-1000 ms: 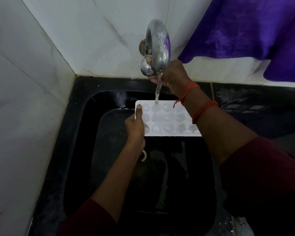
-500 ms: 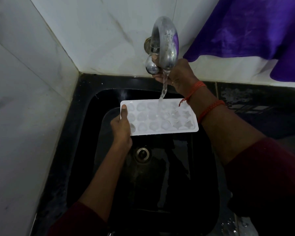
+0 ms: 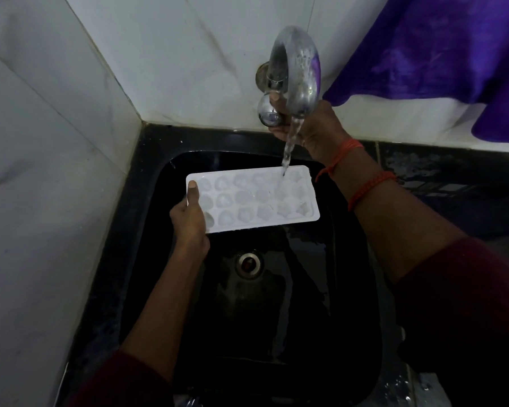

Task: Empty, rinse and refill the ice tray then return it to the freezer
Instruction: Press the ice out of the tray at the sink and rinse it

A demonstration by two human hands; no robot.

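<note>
Black sink (image 3: 347,259) below, you hold the ice tray (image 3: 247,198) over it: your left hand (image 3: 188,221) pinches its left short end (thumb on top), the long axis running rightward from that grip to where the stream (image 3: 290,145) lands on the far-right cells. Your right hand (image 3: 315,127) clasps the tap knob (image 3: 268,113).

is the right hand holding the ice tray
No, the left hand grips the ice tray by its left end, while the right hand holds the tap handle.
</note>
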